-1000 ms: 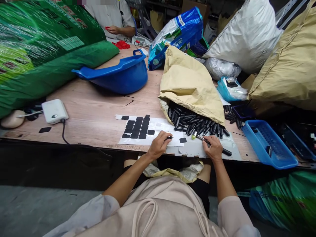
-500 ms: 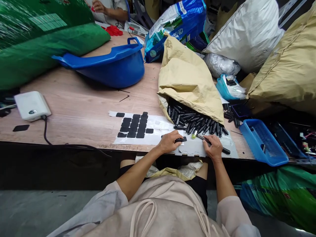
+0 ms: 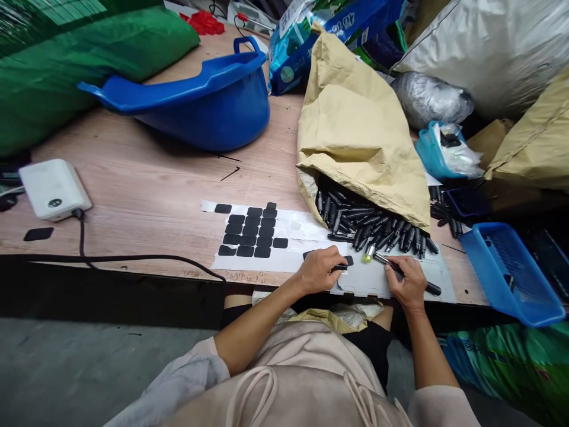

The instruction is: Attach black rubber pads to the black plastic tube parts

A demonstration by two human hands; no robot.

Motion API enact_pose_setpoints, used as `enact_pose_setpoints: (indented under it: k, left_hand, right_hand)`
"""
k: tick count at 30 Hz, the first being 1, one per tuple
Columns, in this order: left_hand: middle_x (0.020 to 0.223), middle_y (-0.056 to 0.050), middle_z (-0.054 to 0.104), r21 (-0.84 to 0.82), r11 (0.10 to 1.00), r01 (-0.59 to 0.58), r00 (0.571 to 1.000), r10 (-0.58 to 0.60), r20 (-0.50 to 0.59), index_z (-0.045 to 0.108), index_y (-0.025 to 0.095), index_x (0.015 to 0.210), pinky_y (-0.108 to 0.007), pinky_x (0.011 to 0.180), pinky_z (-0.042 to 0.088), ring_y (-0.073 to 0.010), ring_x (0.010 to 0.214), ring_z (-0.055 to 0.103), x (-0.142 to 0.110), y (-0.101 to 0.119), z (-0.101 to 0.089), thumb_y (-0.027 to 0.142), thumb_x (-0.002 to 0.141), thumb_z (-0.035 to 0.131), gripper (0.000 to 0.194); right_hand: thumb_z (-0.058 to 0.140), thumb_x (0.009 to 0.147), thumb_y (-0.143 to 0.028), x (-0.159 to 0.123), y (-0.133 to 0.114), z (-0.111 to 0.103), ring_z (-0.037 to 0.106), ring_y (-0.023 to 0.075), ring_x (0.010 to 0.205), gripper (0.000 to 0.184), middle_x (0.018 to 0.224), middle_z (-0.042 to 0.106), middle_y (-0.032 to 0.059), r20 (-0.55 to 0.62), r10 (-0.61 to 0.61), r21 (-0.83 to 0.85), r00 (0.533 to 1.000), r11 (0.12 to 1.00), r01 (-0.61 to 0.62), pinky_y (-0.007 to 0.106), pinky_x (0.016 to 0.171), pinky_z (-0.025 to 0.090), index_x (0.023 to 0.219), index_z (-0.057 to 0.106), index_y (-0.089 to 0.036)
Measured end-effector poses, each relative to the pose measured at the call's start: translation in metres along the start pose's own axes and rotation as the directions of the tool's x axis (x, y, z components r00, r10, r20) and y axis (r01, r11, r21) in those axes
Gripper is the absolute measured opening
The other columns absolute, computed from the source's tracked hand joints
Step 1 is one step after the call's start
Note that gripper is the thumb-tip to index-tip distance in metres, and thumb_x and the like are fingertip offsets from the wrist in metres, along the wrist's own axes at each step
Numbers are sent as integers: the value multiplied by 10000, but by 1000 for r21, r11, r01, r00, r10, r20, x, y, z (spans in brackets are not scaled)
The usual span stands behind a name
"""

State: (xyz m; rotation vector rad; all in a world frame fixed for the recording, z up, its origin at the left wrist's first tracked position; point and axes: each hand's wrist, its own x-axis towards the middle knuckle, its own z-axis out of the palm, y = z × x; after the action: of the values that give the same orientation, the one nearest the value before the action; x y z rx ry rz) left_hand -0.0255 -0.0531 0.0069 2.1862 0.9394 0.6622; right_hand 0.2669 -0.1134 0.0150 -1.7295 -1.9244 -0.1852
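Hammer (image 3: pixel 383 259) is held mid-handle in the right grip (image 3: pixel 406 281), its head (image 3: pixel 368 255) over the grey board (image 3: pixel 364 282) on the bench (image 3: pixel 178 190); a black part (image 3: pixel 340 267) is pinched in the left grip (image 3: pixel 320 270) near that head. Fingers (image 3: pixel 335 257) are best tucked clear, tbh.

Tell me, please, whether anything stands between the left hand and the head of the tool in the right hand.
Nothing tall is visible: only a flat black patch lies between the left hand and the head of the tool in the right hand, and it seems too thin to block the way.
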Motion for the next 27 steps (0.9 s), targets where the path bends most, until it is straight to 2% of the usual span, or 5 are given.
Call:
enact_pose_setpoints:
  k: [10, 14, 20, 27]
  left_hand:
    - [923, -43, 688, -37, 999, 30, 1000, -30, 3, 734, 218, 1018, -319, 762, 479, -183, 807, 642, -9, 10, -5, 217, 865, 677, 164]
    - [886, -30, 704, -100, 994, 31, 999, -28, 28, 747, 215, 982, -310, 739, 456, -176, 785, 642, -9, 8, -6, 264, 852, 724, 141]
    - [855, -17, 705, -106, 994, 32, 999, -33, -2, 771, 207, 949, -288, 742, 454, -162, 746, 625, -5, 1, -3, 246, 805, 762, 149]
    - [872, -34, 712, -145, 989, 25, 999, -28, -22, 773, 179, 943, -262, 756, 476, -171, 819, 668, 0, -5, -7, 271, 828, 753, 148]
  right_hand:
    - [629, 910, -273, -5, -7, -8, 605, 230, 874, 122, 928, 677, 57, 85, 23, 10, 996, 1000, -24, 372, 825, 470, 1018, 673, -238]
    - [631, 920, -270, -4, -7, -7, 605, 223, 859, 94, 920, 676, 52, 75, 6, 6, 997, 1000, -7, 363, 821, 467, 1000, 663, -231]
    - [630, 931, -276, -1, -5, -3, 583, 208, 838, 94, 907, 677, 43, 38, -29, -20, 999, 999, 29, 332, 811, 452, 985, 670, -211]
    - [630, 904, -298, 1, -4, 10, 556, 217, 835, 118, 899, 673, 39, -25, -15, -83, 1000, 996, 12, 328, 805, 427, 964, 691, -216]
